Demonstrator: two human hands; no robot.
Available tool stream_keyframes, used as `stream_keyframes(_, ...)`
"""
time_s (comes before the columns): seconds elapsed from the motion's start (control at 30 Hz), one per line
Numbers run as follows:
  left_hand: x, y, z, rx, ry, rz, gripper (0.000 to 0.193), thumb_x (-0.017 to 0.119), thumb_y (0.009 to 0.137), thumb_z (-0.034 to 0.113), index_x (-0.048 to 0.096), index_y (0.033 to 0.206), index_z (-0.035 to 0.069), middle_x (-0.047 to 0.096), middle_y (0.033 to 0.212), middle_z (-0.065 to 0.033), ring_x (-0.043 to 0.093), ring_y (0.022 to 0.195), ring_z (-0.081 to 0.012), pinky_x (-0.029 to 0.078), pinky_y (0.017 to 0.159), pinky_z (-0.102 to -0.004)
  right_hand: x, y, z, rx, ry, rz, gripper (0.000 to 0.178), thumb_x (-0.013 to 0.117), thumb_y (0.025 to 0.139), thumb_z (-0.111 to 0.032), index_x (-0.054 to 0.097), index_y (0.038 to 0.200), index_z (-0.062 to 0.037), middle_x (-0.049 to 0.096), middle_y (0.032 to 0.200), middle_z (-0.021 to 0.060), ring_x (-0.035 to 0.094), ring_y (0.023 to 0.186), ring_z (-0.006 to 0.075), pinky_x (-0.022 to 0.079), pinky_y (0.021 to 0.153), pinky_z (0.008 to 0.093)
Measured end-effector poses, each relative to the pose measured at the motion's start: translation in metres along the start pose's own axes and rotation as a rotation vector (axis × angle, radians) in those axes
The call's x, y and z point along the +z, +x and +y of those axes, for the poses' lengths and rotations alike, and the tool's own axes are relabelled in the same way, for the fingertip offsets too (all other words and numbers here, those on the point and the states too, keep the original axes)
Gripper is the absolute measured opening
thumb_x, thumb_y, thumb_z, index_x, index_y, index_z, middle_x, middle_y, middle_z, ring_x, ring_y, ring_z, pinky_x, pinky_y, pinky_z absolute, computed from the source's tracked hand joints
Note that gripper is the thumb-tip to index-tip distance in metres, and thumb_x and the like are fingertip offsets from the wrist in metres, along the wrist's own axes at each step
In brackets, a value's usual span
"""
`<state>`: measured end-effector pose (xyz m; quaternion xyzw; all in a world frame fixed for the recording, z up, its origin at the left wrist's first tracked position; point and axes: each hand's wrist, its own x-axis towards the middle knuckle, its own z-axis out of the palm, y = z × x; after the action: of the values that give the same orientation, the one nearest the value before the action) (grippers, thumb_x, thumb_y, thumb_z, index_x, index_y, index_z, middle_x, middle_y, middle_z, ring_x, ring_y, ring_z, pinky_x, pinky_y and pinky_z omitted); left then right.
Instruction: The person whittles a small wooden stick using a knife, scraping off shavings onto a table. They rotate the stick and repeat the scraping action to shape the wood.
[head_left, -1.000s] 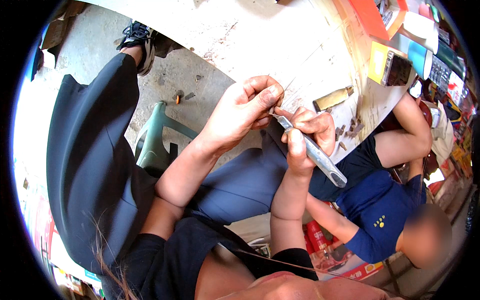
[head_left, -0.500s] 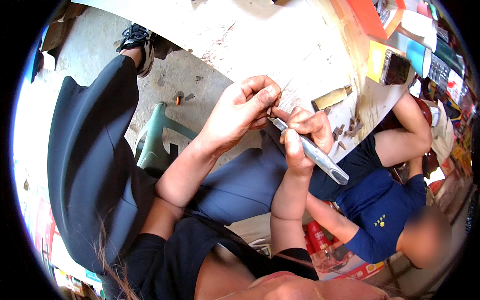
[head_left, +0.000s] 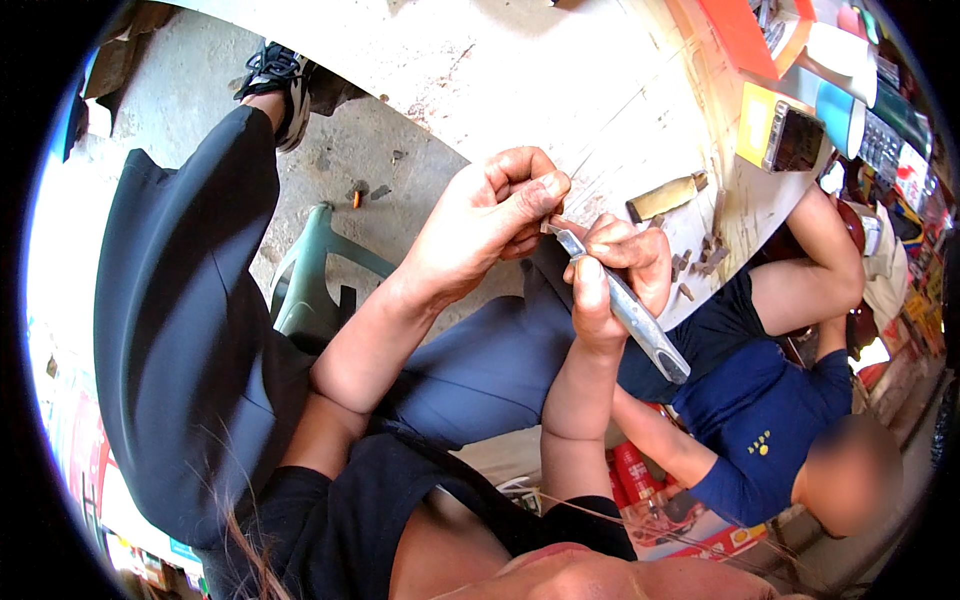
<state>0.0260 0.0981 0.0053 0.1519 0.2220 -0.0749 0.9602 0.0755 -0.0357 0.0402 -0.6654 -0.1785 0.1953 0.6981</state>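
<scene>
My right hand (head_left: 630,265) is closed round the grey metal handle of a utility knife (head_left: 650,335). Its short blade points up and left toward the fingertips of my left hand (head_left: 500,205). Those fingers are pinched together on a small brown piece (head_left: 547,221), mostly hidden by thumb and fingers. Blade and piece meet or nearly meet; contact is hard to make out. Both hands are raised over my lap at the table's near edge. Close to my right hand, several small brown pieces (head_left: 712,255) lie on the pale table (head_left: 480,70).
A yellowish oblong thing with dark ends (head_left: 668,197) lies on the table. Beyond it are a phone (head_left: 795,138), a yellow box (head_left: 755,118) and an orange-red box (head_left: 735,35). A person in a blue shirt (head_left: 750,430) sits at right. A green plastic stool (head_left: 310,270) stands at left.
The knife has tilted a little steeper, and its tip has shifted slightly right and up. My right hand has moved a little to the right; my left hand has barely moved.
</scene>
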Motion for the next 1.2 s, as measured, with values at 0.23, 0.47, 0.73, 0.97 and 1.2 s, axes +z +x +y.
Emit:
stream_keyframes(0.23, 0.001, -0.001, 0.0, 0.009, 0.037, 0.041, 0.018, 0.059, 0.092, 0.022, 0.054, 0.083, 0.007, 0.048, 0.068, 0.0039, 0.034, 0.05, -0.0005, 0.027, 0.044, -0.0168, 0.003, 0.001, -0.002, -0.036, -0.124, 0.024, 0.014, 0.059, 0.074, 0.006, 0.048, 0.08, -0.0003, 0.055, 0.069, 0.009, 0.049, 0.058, 0.0113, 0.057, 0.074, 0.0403)
stream_keyframes(0.47, 0.004, -0.001, 0.001, -0.011, 0.032, 0.056, 0.019, 0.059, 0.092, 0.022, 0.054, 0.082, 0.007, 0.046, 0.065, 0.0043, 0.032, 0.049, -0.0003, 0.027, 0.044, -0.017, -0.007, 0.002, 0.002, -0.133, -0.284, -0.122, 0.018, 0.059, 0.078, 0.0, 0.044, 0.086, -0.0029, 0.05, 0.064, 0.0072, 0.043, 0.056, 0.0103, 0.054, 0.074, 0.037)
stream_keyframes(0.73, 0.004, -0.001, 0.005, -0.035, 0.002, 0.041, 0.019, 0.058, 0.093, 0.022, 0.054, 0.082, 0.006, 0.048, 0.065, 0.004, 0.031, 0.048, 0.0001, 0.025, 0.042, -0.0169, -0.001, 0.0, 0.002, -0.04, -0.077, -0.045, 0.015, 0.057, 0.08, -0.005, 0.044, 0.086, -0.0027, 0.048, 0.062, 0.0066, 0.044, 0.052, 0.0093, 0.055, 0.077, 0.0418)
stream_keyframes(0.97, 0.001, 0.0, 0.001, 0.001, -0.025, 0.027, 0.018, 0.057, 0.093, 0.021, 0.053, 0.082, 0.007, 0.048, 0.067, 0.0036, 0.032, 0.048, -0.0002, 0.025, 0.043, -0.0169, 0.003, -0.001, 0.001, 0.019, 0.053, 0.017, 0.017, 0.062, 0.079, 0.001, 0.046, 0.085, -0.002, 0.053, 0.07, 0.0078, 0.048, 0.061, 0.0112, 0.054, 0.083, 0.0441)
stream_keyframes(1.2, 0.002, -0.001, 0.002, 0.008, -0.03, 0.019, 0.018, 0.057, 0.093, 0.02, 0.053, 0.082, 0.007, 0.048, 0.067, 0.0033, 0.032, 0.049, -0.0003, 0.026, 0.043, -0.0169, 0.003, 0.0, 0.0, -0.047, -0.108, -0.008, 0.016, 0.061, 0.078, 0.001, 0.047, 0.086, -0.001, 0.052, 0.068, 0.0079, 0.048, 0.058, 0.0112, 0.056, 0.077, 0.0414)
